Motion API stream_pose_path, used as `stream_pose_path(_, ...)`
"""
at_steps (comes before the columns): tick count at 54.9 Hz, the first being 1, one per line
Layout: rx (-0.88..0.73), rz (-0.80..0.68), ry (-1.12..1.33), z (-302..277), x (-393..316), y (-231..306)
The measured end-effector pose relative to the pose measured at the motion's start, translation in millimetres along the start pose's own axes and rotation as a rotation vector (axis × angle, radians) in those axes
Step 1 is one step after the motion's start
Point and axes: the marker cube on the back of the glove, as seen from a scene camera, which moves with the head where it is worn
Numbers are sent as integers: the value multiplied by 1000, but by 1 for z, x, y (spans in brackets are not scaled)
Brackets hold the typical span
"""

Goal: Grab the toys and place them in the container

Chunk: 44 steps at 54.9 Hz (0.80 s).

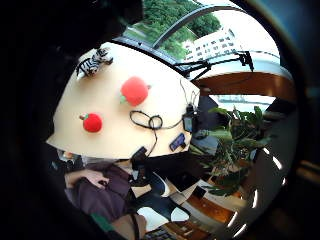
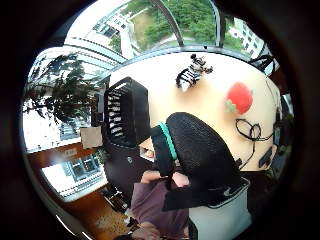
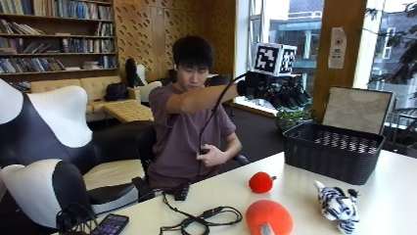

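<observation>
Library lounge, or a reading room in an office block.
Bookshelves [image 3: 49,34] packed with books on a wood-panelled wall [image 3: 147,29]; sofa [image 3: 91,93] and cow-patterned armchairs [image 3: 39,147] behind a pale table [image 3: 391,181]; tall windows [image 3: 293,39] look onto other buildings; potted plant [image 3: 293,116] by the glass.

Hand [image 3: 280,93] raised above basket [image 3: 332,152]; open air between; basket top unobstructed.

No legible text, label, brand or number anywhere.
</observation>
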Motion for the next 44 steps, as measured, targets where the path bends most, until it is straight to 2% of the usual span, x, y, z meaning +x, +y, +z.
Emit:
stream_pose_path(13, -65, 83, 0, 58, 60, -41)
stream_pose_path(26, -175, 126, -65, 157, 99, -79)
stream_pose_path(44, -327, 224, -116, 276, 128, -103)
